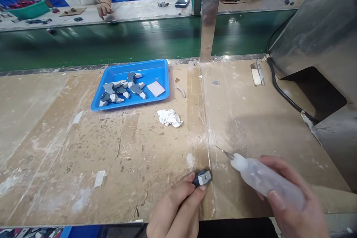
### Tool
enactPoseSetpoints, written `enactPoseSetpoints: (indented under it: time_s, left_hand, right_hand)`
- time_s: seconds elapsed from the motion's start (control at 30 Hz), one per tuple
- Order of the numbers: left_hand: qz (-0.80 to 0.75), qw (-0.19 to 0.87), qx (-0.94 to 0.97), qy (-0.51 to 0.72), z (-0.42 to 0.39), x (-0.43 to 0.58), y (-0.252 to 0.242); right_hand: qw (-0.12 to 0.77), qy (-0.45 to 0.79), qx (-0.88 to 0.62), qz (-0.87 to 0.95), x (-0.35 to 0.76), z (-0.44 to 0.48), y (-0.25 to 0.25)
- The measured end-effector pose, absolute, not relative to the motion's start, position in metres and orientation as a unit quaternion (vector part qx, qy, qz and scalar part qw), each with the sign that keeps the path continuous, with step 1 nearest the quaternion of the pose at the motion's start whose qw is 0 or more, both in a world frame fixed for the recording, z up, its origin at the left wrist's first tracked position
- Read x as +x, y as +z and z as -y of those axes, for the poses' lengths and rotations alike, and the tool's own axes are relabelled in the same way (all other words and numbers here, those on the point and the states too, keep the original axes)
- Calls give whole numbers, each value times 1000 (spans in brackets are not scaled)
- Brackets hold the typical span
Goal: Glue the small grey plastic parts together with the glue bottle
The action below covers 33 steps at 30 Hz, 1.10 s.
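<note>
Grey part [202,177] sits pinched in the left hand's [178,208] fingertips at the table's [55,148] near edge. Right hand [295,200] grips a squeeze bottle [264,180] (needle tip pointing left). Farther off: a white rag [169,117], then a blue tray [156,72] of similar parts.

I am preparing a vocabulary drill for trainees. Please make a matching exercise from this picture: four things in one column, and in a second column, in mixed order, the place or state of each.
1. squeeze bottle
2. small dark part
3. white cloth
4. blue tray

A. crumpled on the bench, beside the tray
B. holds grey pieces
C. pinched by the left hand
D. gripped in the right hand, needle tip pointing left

Pairs: 1-D, 2-C, 3-A, 4-B.
</note>
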<state>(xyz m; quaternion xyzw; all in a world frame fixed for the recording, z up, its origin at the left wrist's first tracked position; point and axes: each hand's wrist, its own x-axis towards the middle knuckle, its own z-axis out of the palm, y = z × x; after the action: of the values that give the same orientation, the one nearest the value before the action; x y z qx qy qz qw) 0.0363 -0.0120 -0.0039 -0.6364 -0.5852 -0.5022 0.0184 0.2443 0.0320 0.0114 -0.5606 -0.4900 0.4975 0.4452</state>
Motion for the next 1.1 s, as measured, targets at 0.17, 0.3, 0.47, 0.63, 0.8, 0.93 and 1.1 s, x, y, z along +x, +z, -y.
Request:
enactPoseSetpoints:
  time_s: [0.17, 0.3, 0.47, 0.63, 0.8, 0.93, 1.1]
  left_hand:
    - [571, 17, -653, -497, 10, 33, -6]
    - [562, 4, -667, -490, 11, 31, -5]
    - [549, -20, -666, -505, 11, 32, -5]
    - [545, -45, -655, -522, 11, 36, -4]
    - [568, -40, -649, -505, 13, 35, -1]
    - [522, -53, -701, -483, 14, 26, -4]
    - [524, -36, -695, -491, 12, 24, -5]
  right_hand:
    - [557, 542, -506, 374, 241, -44, 13]
    - [578, 552, -470, 373, 226, -44, 14]
    - [587, 550, -457, 381, 223, -45, 15]
    - [578, 492, -492, 425, 228, -44, 25]
    - [569, 437, -531, 451, 225, -36, 22]
    - [571, 447, -518, 454, 216, -37, 19]
    - [569, 458, -525, 437, 210, -41, 20]
